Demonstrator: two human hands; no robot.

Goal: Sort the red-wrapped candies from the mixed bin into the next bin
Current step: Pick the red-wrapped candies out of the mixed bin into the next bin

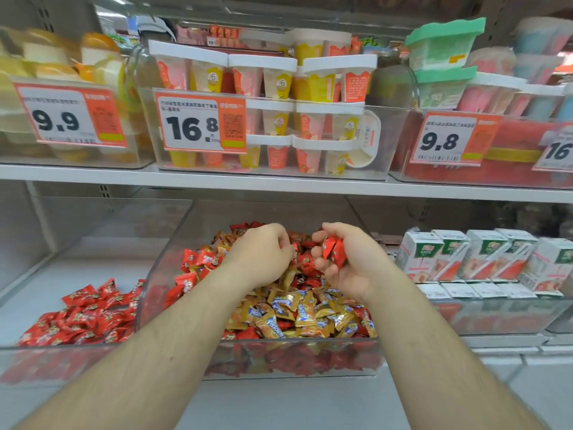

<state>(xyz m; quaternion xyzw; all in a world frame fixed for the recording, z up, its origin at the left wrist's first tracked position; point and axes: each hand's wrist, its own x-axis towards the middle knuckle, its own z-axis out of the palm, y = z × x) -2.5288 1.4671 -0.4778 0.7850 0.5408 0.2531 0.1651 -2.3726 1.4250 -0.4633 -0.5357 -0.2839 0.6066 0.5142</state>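
A clear mixed bin point(161, 252) in the middle of the lower shelf holds several red-wrapped and gold-wrapped candies point(297, 315). My right hand point(344, 259) is over the bin, palm turned inward, and grips red-wrapped candies point(334, 250) in its curled fingers. My left hand point(263, 252) is beside it, fingers curled down into the pile, pinching a red candy at its fingertips. To the left stands another clear bin point(55, 361) with a heap of only red-wrapped candies point(83, 318) at its front.
Small juice cartons point(483, 256) fill the shelf to the right of the mixed bin. The shelf above carries clear bins of dessert cups point(279, 97) with price tags 9.9, 16.8 and 9.8. A shelf edge point(279, 181) runs above the bins.
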